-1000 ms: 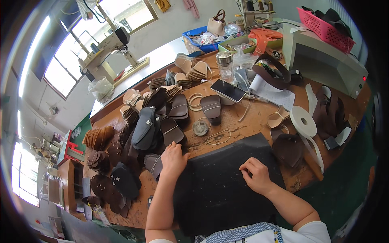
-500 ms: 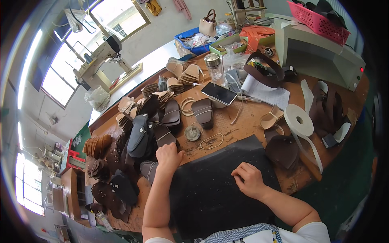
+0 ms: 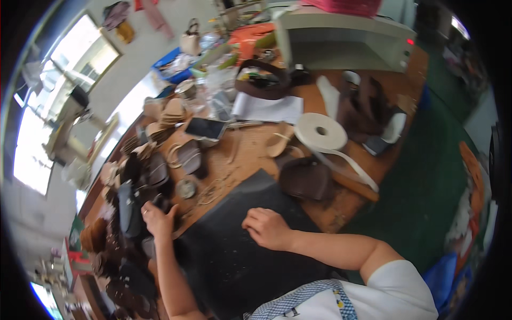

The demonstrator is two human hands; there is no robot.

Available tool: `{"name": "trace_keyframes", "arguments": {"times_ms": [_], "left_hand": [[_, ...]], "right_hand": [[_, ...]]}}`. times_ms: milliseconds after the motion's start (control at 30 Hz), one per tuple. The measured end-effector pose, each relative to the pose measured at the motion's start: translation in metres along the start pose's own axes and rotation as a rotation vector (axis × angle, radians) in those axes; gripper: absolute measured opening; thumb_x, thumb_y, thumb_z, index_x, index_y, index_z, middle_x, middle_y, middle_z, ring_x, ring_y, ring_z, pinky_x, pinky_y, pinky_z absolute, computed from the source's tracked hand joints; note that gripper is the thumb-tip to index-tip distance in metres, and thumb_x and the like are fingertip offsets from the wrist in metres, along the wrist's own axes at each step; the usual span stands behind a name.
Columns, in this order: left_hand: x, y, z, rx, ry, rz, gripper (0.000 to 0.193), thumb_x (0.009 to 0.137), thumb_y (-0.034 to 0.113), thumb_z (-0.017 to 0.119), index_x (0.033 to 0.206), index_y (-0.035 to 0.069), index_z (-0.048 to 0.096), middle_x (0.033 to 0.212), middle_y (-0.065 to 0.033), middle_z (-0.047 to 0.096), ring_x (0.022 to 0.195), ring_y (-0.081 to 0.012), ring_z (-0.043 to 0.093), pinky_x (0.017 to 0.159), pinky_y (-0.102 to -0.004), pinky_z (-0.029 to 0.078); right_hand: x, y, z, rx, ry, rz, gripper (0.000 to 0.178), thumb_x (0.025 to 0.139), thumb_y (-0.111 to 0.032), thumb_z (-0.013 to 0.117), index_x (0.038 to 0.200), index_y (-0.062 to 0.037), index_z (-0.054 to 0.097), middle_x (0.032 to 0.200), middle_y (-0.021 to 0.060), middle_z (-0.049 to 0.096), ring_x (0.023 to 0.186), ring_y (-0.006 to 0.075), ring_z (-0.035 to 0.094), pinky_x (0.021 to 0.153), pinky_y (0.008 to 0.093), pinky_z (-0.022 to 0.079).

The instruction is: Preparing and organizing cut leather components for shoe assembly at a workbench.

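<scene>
My left hand (image 3: 158, 218) is at the left of the table, its thumb and fingers round a bundle of dark brown shaped pieces (image 3: 161, 202); blur hides the exact grip. Beside it lies a grey-blue stack of similar pieces (image 3: 129, 209). My right hand (image 3: 266, 228) is loosely curled over a black mat (image 3: 229, 256), with nothing seen in its fingers. Farther off, another tied dark brown bundle (image 3: 189, 157) lies near a round glass-like disc (image 3: 186, 188) and a loop of cord (image 3: 210, 192).
A white tape roll (image 3: 321, 131) and dark brown pieces (image 3: 305, 178) lie right of the mat. Behind are a phone (image 3: 206, 128), papers (image 3: 269, 109) and a grey open-fronted box machine (image 3: 346, 42). Stacks of tan pieces (image 3: 173, 112) line the table's left edge.
The view has swung to the right, so the table sits further left. My left thumb has spread from the fingers, round the dark brown bundle. My right hand stays curled over the mat.
</scene>
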State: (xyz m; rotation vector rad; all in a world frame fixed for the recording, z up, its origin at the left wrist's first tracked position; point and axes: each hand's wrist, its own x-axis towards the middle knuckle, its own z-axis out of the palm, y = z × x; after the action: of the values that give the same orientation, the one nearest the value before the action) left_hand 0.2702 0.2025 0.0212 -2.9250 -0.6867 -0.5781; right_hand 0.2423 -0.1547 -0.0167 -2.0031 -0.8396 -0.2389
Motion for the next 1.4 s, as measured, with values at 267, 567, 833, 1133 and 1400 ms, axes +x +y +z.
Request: {"name": "trace_keyframes", "arguments": {"times_ms": [267, 567, 833, 1133, 1400], "left_hand": [[0.016, 0.015, 0.018, -0.092, -0.038, -0.288, 0.077, 0.077, 0.044, 0.084, 0.124, -0.002, 0.045, 0.123, -0.0304, 0.058, 0.117, -0.0473, 0.060, 0.099, -0.0520, 0.051], [-0.017, 0.089, -0.065, -0.414, 0.145, 0.014, 0.051, 0.076, 0.020, 0.084, 0.112, -0.004, 0.056, 0.116, -0.0219, 0.061, 0.113, -0.0418, 0.059, 0.100, -0.0463, 0.046], [-0.020, 0.227, -0.021, -0.659, 0.032, 0.487, 0.055, 0.079, 0.019, 0.086, 0.122, -0.001, 0.057, 0.126, -0.0222, 0.062, 0.116, -0.0398, 0.061, 0.101, -0.0445, 0.047], [-0.059, 0.203, 0.000, -0.664, -0.226, 0.637, 0.072, 0.087, 0.016, 0.078, 0.149, 0.001, 0.045, 0.158, -0.0260, 0.041, 0.144, -0.0434, 0.042, 0.118, -0.0471, 0.035], [-0.111, 0.146, -0.036, -0.642, -0.357, 0.434, 0.046, 0.091, 0.014, 0.073, 0.133, 0.000, 0.059, 0.146, -0.0241, 0.053, 0.137, -0.0437, 0.049, 0.115, -0.0470, 0.040]], "right_hand": [[-0.006, 0.007, 0.005, 0.056, 0.021, 0.011, 0.007, 0.084, -0.003, 0.066, 0.089, -0.0074, 0.063, 0.095, 0.0098, 0.057, 0.095, 0.0295, 0.061, 0.085, 0.0421, 0.050], [-0.010, 0.004, 0.006, 0.030, 0.021, 0.002, 0.009, 0.081, -0.002, 0.067, 0.086, -0.0070, 0.063, 0.095, 0.0095, 0.058, 0.095, 0.0290, 0.061, 0.084, 0.0413, 0.050], [-0.009, 0.009, 0.005, 0.050, 0.014, 0.016, 0.006, 0.086, -0.005, 0.068, 0.090, -0.0072, 0.065, 0.094, 0.0087, 0.059, 0.093, 0.0292, 0.062, 0.085, 0.0428, 0.051], [-0.008, 0.006, 0.003, 0.058, 0.011, 0.016, 0.004, 0.082, -0.006, 0.067, 0.085, -0.0073, 0.064, 0.095, 0.0115, 0.060, 0.096, 0.0312, 0.062, 0.088, 0.0433, 0.050], [-0.004, 0.008, -0.001, -0.052, -0.008, -0.010, 0.007, 0.081, -0.011, 0.072, 0.086, -0.0092, 0.068, 0.088, 0.0095, 0.060, 0.087, 0.0306, 0.063, 0.077, 0.0437, 0.052]]}}
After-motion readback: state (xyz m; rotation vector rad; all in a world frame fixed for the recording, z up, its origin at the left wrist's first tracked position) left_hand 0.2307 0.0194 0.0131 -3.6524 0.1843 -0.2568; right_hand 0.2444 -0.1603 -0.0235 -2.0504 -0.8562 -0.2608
